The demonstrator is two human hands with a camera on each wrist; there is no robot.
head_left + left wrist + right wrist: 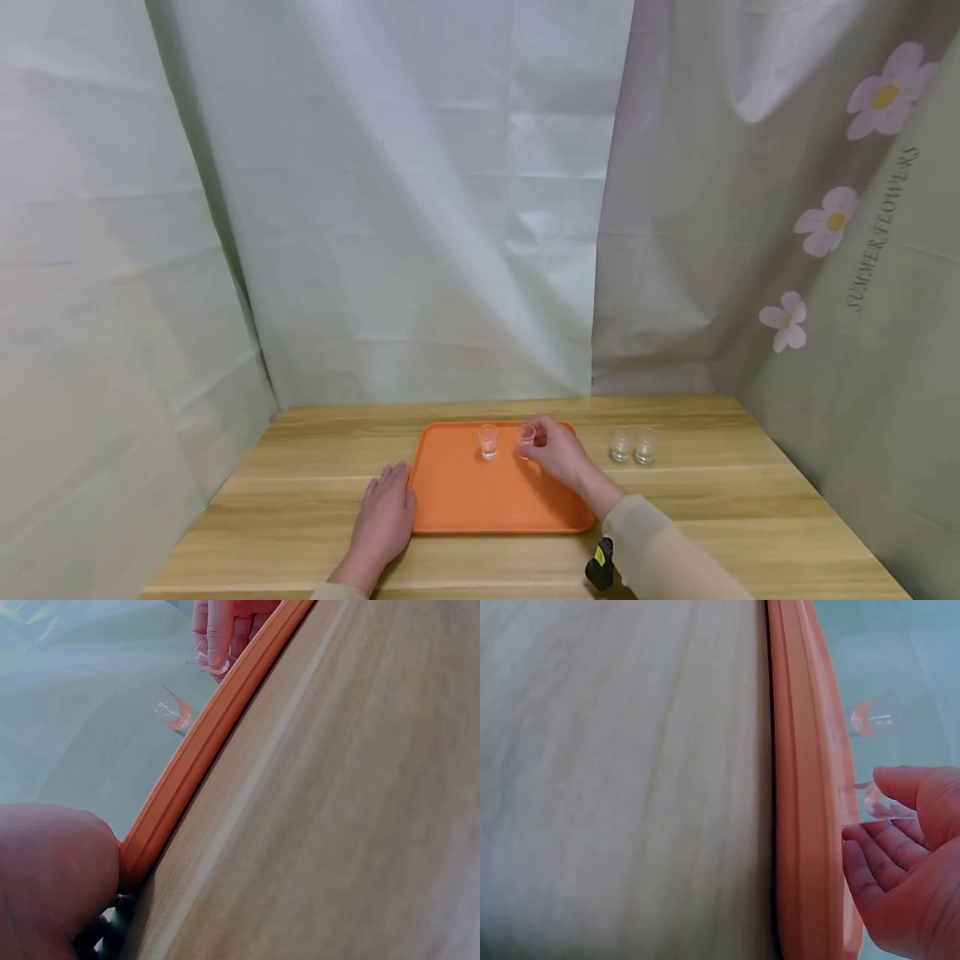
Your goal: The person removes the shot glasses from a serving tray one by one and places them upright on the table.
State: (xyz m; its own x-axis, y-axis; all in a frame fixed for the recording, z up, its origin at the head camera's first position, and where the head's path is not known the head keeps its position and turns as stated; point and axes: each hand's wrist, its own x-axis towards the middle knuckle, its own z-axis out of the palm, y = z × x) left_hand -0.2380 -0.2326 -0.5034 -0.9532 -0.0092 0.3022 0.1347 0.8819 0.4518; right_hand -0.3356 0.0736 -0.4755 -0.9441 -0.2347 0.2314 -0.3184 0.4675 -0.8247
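Held cup: we see a small clear cup (525, 432) over the far part of the tray, right of its middle; its mouth points up and its long axis runs close to vertical. Whether its base touches the tray, we cannot tell.
Right hand: we find the right hand (558, 456) reaching in over the tray's right side, its grip narrow, thumb and fingers pinching that cup.
Cup beside it: we see a second clear cup (488, 443) upright on the tray, just left of the held one, mouth up, its long axis vertical.
Orange tray: we see the orange tray (480, 504) flat on the wooden table (292, 508), its long axis running left to right.
Left hand: we see the left hand (384, 517) at the tray's left edge, touching the rim, fingers extended forward and gripping no cup.
Cups off the tray: we count two more, a nearer-to-tray cup (620, 445) and an outer cup (644, 447), side by side on the table to the tray's right, both upright with mouths up.
Backdrop: we see pale green curtains (420, 208) behind the table.
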